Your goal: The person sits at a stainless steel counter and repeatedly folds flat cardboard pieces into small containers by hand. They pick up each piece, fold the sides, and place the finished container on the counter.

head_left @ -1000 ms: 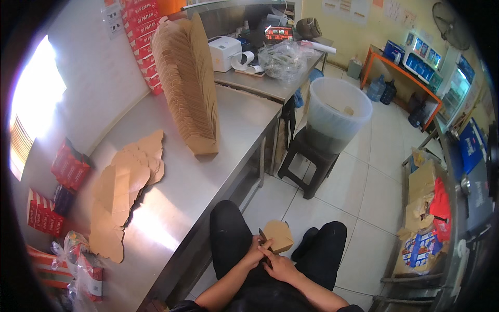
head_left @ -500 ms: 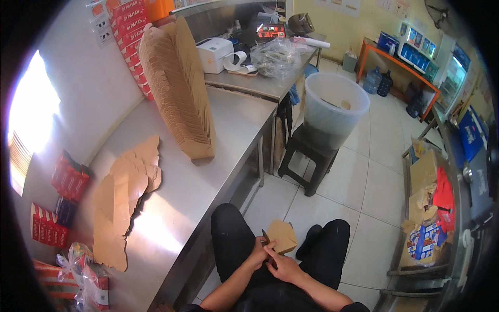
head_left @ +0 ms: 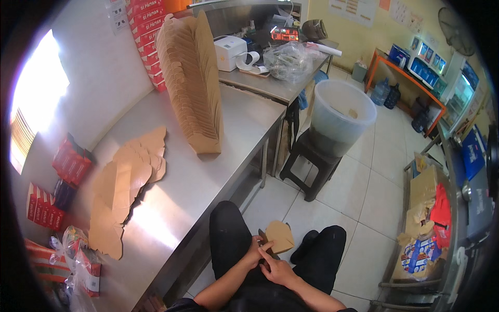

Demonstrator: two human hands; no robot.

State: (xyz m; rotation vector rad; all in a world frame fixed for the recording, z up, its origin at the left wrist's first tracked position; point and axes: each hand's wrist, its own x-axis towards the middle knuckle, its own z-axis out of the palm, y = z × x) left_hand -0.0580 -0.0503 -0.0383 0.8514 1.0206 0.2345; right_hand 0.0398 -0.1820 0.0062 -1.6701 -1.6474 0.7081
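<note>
A small brown cardboard food box (head_left: 279,236), partly folded, is held low between my knees. My left hand (head_left: 253,253) is closed on its near left side, with the fingers curled at a flap. Just to the right, my right hand (head_left: 277,269) reaches in with its fingers bent and the fingertips at the box's near edge. My hands hide the near part of the box. On the steel table to the left lie flat brown cardboard blanks (head_left: 125,179), overlapping in a loose pile. Beyond them leans a long nested stack of folded brown boxes (head_left: 189,88).
A translucent plastic tub (head_left: 343,114) stands on a black stool (head_left: 310,166) ahead. The steel table (head_left: 202,179) runs along my left. Red boxes (head_left: 73,158) line the wall. A white printer (head_left: 228,52) sits on the far counter. Cardboard cartons (head_left: 422,208) stand to the right.
The box has turned and tilted in my hands, and its flaps sit differently. My right hand's fingers have shifted along its near edge. The whole view has swung slightly.
</note>
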